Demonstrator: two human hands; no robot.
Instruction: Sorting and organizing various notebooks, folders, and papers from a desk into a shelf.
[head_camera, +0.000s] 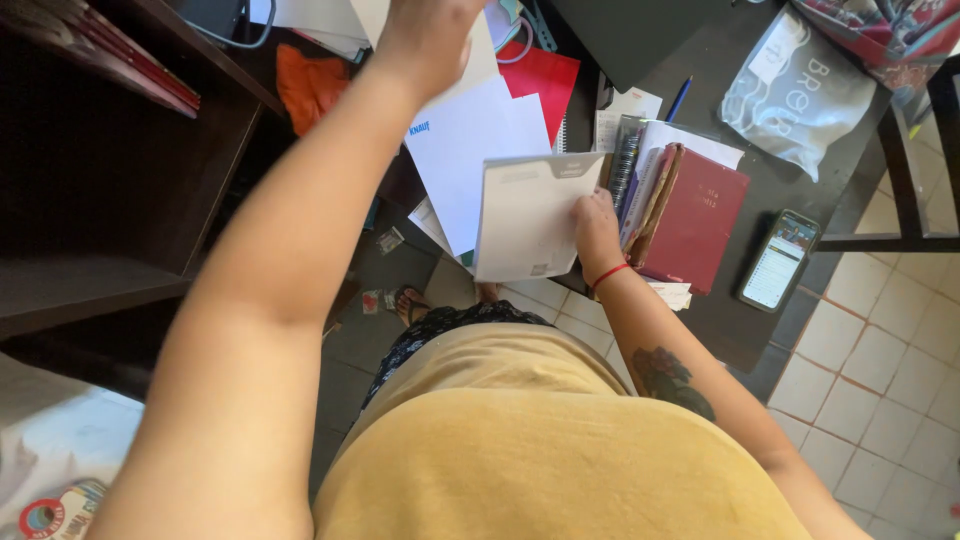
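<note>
Grasping a white folder, the right hand nears a maroon book (left hand's grip unclear).

Crowded dark table, little bare surface between the papers

The dark table lay bare only at five o'clock, between the maroon book and the phone (a narrow strip). At twelve o'clock, white sheets and a red folder blocked the way; at two o'clock sat a grey plastic bag. At nine o'clock the dark shelf walled off the left.
</note>
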